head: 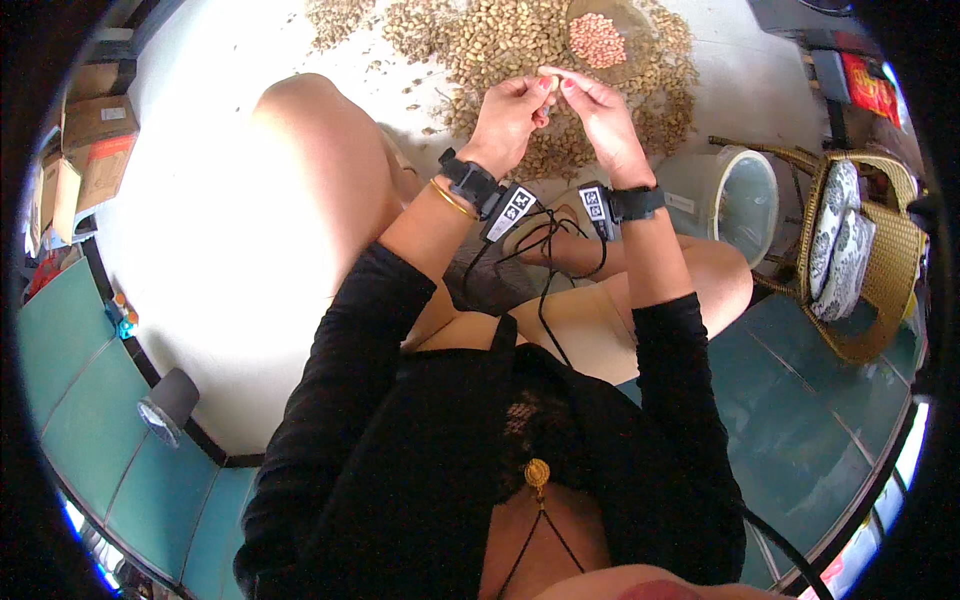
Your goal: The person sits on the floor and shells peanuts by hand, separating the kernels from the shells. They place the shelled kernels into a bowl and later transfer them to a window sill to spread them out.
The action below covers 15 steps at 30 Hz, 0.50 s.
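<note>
My left hand (508,124) and my right hand (606,124) meet at the fingertips over the heap of peanuts. A small pale peanut (555,82) is pinched between the thumbs and fingers of both hands, partly covered by them. Beneath and around the hands, unshelled peanuts (510,34) lie spread over the pale floor. Just beyond my right hand rests a shallow brown round dish (636,46) holding a pile of pink shelled peanuts (596,40). Whether the pinched shell is cracked cannot be made out.
A translucent plastic bucket (694,187) lies to the right of my right forearm. Beside it is a wicker chair (892,247) with patterned cushions. Cardboard boxes (101,150) and a dark grey cylindrical object (172,397) are at left. Black cables (551,274) hang between my wrists.
</note>
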Motion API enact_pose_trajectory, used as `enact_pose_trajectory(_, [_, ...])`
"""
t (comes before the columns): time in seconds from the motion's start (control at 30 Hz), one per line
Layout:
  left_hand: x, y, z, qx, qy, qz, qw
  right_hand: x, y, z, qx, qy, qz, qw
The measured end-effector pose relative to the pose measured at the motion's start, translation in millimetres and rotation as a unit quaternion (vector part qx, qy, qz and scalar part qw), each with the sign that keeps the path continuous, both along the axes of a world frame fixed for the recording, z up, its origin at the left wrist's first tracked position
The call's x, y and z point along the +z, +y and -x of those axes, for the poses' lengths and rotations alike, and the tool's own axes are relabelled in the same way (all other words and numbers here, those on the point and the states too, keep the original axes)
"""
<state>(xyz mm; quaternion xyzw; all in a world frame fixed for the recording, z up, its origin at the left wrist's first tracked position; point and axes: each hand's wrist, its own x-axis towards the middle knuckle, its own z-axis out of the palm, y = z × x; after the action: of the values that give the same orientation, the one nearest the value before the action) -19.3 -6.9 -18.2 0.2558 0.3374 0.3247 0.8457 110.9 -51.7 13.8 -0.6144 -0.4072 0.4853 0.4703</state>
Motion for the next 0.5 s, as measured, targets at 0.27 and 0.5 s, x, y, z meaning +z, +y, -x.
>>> enact_pose_trajectory(0.27, [14,-15,4,-0.06,-0.163,0.082,0.981,16,-24,20,-0.082,0.038,-0.055,0.994])
enact_pose_trajectory(0.5, [17,-18,7,-0.035,-0.108,0.082,0.99,-7,-13,34,-0.153,0.037,-0.072,0.985])
